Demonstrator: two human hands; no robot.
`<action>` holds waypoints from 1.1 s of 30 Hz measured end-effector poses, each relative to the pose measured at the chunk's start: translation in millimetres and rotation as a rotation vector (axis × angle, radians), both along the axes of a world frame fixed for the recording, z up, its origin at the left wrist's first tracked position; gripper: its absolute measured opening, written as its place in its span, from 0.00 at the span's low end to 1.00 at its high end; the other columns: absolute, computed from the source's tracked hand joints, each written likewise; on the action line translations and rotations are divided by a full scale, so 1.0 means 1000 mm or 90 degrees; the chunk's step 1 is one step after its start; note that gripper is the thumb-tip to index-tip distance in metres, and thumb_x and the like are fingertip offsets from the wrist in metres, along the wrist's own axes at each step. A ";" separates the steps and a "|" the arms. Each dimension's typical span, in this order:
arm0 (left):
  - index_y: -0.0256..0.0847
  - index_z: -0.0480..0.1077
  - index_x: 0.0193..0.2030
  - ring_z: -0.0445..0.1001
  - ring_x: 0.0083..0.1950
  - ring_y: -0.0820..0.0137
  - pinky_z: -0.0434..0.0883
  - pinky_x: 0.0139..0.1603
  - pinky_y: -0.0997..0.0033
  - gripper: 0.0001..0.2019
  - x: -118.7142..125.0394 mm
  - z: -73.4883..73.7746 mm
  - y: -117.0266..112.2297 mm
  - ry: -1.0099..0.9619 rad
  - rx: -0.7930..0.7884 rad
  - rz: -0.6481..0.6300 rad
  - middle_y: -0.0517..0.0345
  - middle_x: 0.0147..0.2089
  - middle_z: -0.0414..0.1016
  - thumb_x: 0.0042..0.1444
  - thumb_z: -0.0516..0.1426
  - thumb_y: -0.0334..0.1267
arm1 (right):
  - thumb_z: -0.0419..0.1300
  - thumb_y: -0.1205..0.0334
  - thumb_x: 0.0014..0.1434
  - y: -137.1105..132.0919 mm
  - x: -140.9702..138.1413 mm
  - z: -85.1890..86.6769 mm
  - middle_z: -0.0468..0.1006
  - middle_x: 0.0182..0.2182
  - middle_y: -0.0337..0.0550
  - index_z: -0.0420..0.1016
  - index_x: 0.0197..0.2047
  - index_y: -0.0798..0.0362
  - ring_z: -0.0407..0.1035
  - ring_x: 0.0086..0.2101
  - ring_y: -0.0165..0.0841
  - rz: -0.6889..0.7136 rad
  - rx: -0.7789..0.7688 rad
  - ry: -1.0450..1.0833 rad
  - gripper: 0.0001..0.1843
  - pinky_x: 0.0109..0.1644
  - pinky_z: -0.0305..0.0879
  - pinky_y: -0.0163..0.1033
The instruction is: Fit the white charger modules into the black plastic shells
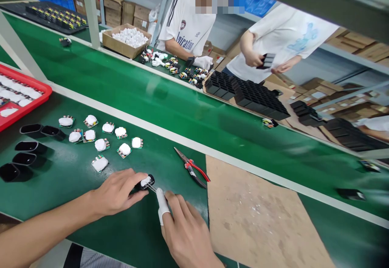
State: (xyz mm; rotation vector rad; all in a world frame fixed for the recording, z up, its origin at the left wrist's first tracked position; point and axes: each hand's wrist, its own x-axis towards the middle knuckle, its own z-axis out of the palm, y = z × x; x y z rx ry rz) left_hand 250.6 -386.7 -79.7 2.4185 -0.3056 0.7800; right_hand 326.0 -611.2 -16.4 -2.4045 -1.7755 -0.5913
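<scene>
My left hand (117,191) is closed around a small black plastic casing (151,177), with white putty-like material showing at its open end. In my right hand (187,229) is a pair of metal tweezers (152,188), whose tips reach into that end of the casing. A white finger cot (163,203) covers a fingertip of the right hand. Beyond my left hand lie several small circuit boards (100,163) topped with white material. More black casings (30,147) stand at the left. Red-handled long-nose pliers (192,166) rest on the green table to the right.
A cardboard sheet (258,215) covers the table at right. Behind a pale rail runs a green conveyor (170,110) carrying a few parts. A red tray (45,91) stands at left. Across the conveyor, two people work near black casings (258,97) and a cardboard box (121,49).
</scene>
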 end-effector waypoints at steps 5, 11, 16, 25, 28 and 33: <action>0.38 0.63 0.62 0.79 0.34 0.64 0.77 0.36 0.65 0.15 -0.001 0.003 0.000 0.012 -0.008 -0.003 0.52 0.39 0.80 0.73 0.58 0.38 | 0.50 0.77 0.65 -0.002 0.003 -0.002 0.76 0.45 0.57 0.71 0.30 0.53 0.69 0.40 0.43 0.008 0.013 0.012 0.16 0.37 0.67 0.43; 0.38 0.64 0.63 0.80 0.35 0.63 0.78 0.37 0.64 0.17 -0.001 0.000 0.001 0.014 -0.010 -0.016 0.52 0.41 0.80 0.72 0.59 0.37 | 0.49 0.77 0.65 -0.003 0.010 -0.001 0.75 0.43 0.56 0.69 0.30 0.51 0.68 0.39 0.41 0.001 0.035 0.026 0.16 0.35 0.69 0.41; 0.39 0.64 0.64 0.82 0.41 0.61 0.80 0.41 0.62 0.19 -0.001 -0.008 0.002 0.029 -0.032 -0.013 0.49 0.46 0.82 0.71 0.61 0.38 | 0.49 0.78 0.63 -0.007 0.013 0.000 0.75 0.45 0.55 0.68 0.31 0.50 0.69 0.37 0.39 -0.016 0.043 0.069 0.15 0.34 0.68 0.41; 0.40 0.65 0.64 0.81 0.41 0.62 0.80 0.41 0.62 0.18 -0.001 -0.008 0.008 0.061 -0.039 -0.055 0.50 0.45 0.81 0.71 0.60 0.37 | 0.50 0.75 0.68 -0.011 0.029 -0.019 0.76 0.46 0.51 0.74 0.47 0.54 0.73 0.35 0.35 -0.004 0.092 0.243 0.14 0.32 0.70 0.38; 0.41 0.69 0.62 0.81 0.43 0.62 0.80 0.44 0.63 0.15 0.002 -0.002 0.011 0.042 -0.007 -0.091 0.49 0.46 0.81 0.71 0.60 0.33 | 0.52 0.73 0.71 -0.020 0.048 -0.035 0.76 0.45 0.51 0.73 0.57 0.55 0.75 0.39 0.36 -0.043 0.139 0.248 0.15 0.37 0.75 0.39; 0.40 0.72 0.60 0.80 0.44 0.63 0.79 0.46 0.62 0.14 0.007 0.004 0.014 0.028 -0.026 -0.129 0.48 0.48 0.81 0.70 0.60 0.30 | 0.53 0.71 0.71 -0.035 0.071 -0.056 0.77 0.41 0.49 0.75 0.54 0.56 0.74 0.40 0.41 -0.098 0.106 0.166 0.13 0.44 0.78 0.49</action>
